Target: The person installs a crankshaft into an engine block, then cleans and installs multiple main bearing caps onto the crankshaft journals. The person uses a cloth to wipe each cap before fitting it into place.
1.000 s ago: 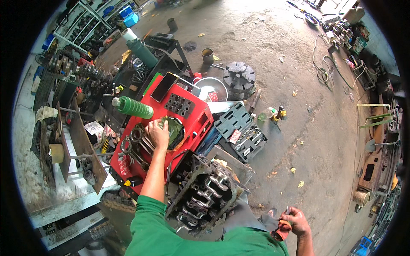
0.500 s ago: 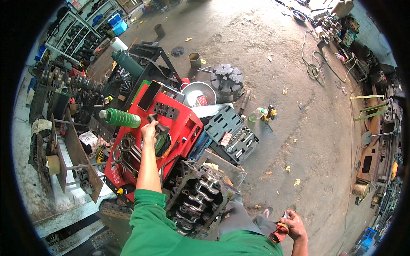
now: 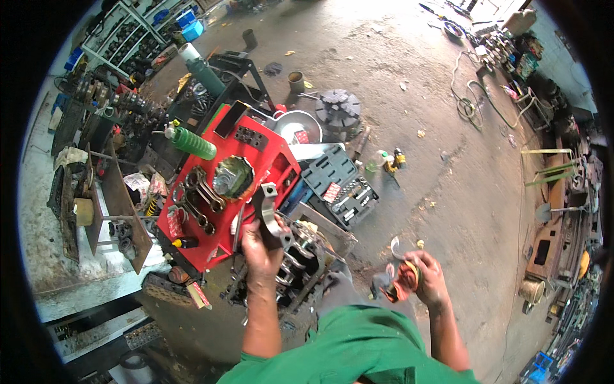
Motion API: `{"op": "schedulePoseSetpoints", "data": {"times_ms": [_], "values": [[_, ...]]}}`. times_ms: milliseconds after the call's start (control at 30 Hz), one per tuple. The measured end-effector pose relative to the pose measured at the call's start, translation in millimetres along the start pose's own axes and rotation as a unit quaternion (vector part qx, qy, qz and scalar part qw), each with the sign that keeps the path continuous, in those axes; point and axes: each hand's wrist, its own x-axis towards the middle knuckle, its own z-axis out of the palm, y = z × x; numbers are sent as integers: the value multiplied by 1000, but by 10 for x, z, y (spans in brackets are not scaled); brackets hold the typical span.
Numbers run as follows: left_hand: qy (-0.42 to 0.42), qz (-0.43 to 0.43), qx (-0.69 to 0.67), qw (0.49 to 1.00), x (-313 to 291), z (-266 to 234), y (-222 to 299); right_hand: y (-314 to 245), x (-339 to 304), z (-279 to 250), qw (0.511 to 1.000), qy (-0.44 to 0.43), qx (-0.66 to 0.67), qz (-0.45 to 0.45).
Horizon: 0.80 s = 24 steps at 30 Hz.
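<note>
My left hand (image 3: 261,253) is closed around a dark metal bearing cap (image 3: 267,208) with a half-round cutout, held up over an engine block. Below it the block shows a crankshaft (image 3: 295,264), partly covered by my hand and the cap. My right hand (image 3: 428,280), farther right, grips a crumpled orange-red rag (image 3: 404,283). A thin curved metal strip, which looks like a bearing shell (image 3: 396,248), sticks out from the same fingers. On the red tool cart (image 3: 220,246) beyond the block lie several connecting rods (image 3: 203,189) and a foil-like bowl (image 3: 233,177).
The cart also bears a green bottle (image 3: 192,143), a phone (image 3: 231,120) and a drilled metal block (image 3: 251,137). To its right lie an open socket set case (image 3: 348,198), a metal basin (image 3: 298,125) and a round chuck (image 3: 338,109). A metal rack (image 3: 125,237) stands left.
My left hand has drawn back from the cart with the bearing cap, now over the engine block. My right hand has risen slightly with the rag, and the curved strip now shows clearly.
</note>
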Motion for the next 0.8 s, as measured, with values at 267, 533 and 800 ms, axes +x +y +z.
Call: {"op": "schedulePoseSetpoints", "data": {"times_ms": [267,533,800], "values": [[-148,-150,-72,975,-1207,794,-1266,-602,-413,-7,976,-72,-112,-172],[-235,-229,-207,922,-1708,1217,-2436,-795,-789,-579,918,-43,-107,-379],[-216,-161,-117,956,-1963,1492,-3259,-918,-835,-1147,891,43,65,-446]]}}
